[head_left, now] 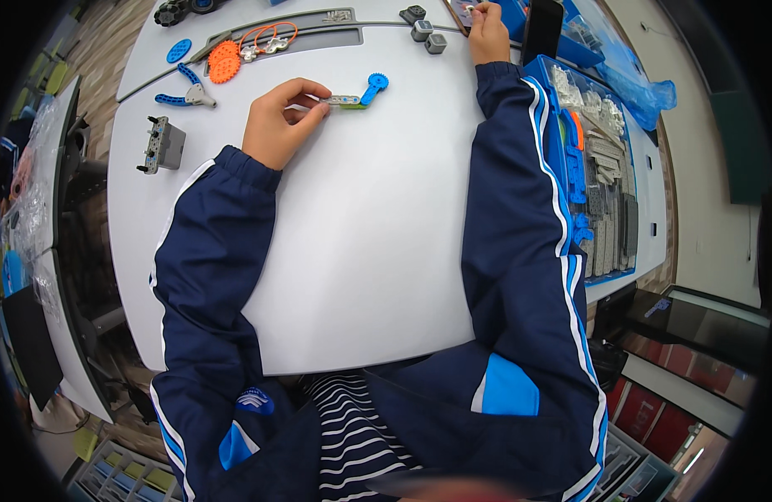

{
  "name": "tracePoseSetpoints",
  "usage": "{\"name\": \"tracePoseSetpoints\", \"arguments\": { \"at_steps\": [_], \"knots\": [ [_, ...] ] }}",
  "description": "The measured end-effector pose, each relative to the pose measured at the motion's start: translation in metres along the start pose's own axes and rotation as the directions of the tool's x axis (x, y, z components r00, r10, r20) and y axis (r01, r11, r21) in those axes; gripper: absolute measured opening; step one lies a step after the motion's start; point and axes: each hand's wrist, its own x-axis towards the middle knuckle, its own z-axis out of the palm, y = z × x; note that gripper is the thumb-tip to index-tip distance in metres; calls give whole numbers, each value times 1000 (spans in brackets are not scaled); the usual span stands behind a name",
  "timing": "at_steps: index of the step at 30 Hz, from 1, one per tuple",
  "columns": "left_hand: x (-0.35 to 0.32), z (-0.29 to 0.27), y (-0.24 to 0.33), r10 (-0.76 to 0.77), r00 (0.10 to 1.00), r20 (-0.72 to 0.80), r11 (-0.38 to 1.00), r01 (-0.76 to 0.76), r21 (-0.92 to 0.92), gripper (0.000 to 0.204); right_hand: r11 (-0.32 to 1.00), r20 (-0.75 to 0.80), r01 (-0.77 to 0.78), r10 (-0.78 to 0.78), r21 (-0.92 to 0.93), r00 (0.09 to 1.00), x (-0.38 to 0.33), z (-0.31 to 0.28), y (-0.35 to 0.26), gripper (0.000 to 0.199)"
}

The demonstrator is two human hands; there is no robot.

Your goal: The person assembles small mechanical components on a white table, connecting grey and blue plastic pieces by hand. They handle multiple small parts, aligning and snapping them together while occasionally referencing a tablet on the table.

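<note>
My left hand pinches the end of a small assembly of building-kit beams between thumb and fingers. The piece has a grey beam with holes, a green part beneath it and a blue arm with a round toothed end pointing away from me. At the far right, my right hand has its fingers drawn together by the edge of a screen or picture sheet. Something small and pale shows at its fingertips, too small to name. A dark phone-like slab stands just right of that hand.
Blue-handled pliers, a grey motor-like block, orange gears and a blue disc lie left. Grey cubes sit at the back. A blue parts bin lines the right edge beside my right arm.
</note>
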Motion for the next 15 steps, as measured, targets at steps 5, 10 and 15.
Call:
{"name": "tracePoseSetpoints", "arguments": {
  "at_steps": [5, 10, 15],
  "knots": [
    [0, -1, 1, -14, 1000, 10, 1000, 14, 9, 17, 999, 14, -29, 30, -40, 999, -1, 4, 12, 13],
    [0, 0, -1, -7, 1000, 9, 1000, 7, -7, 17, 978, -15, -190, 192, 90, 981, -1, 3, 9, 14],
    [0, 0, -2, -3, 1000, 12, 1000, 3, -2, 16, 889, 52, -379, 378, 256, 924, -1, -4, 1, 15]
  ]
}}
